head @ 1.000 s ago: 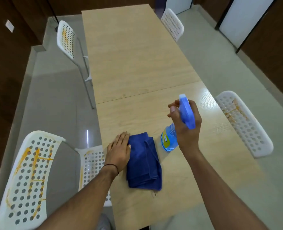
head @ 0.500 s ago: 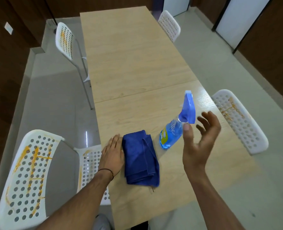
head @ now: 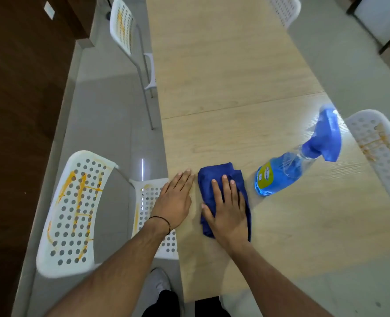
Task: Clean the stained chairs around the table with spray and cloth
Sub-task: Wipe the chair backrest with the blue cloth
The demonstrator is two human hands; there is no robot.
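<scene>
Chairs (head: 75, 209) show orange stains, unwiped. Right hand (head: 228, 213) lies flat on the cloth (head: 212, 173), left hand (head: 175, 202) flat on the table (head: 223, 76); spray bottle (head: 281, 175) stands unheld. Next, likely gripping both.

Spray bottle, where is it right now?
In the head view the spray bottle stands on the table, to the right of the cloth under the right hand, with a stained chair on its right. No hand touches it.

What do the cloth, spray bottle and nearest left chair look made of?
Cloth: soft matte fabric, maybe microfibre; limp folds.
Spray bottle: clear glossy plastic; blue liquid shows through.
Chair: white moulded plastic, probably; smooth shell with punched holes.
</scene>
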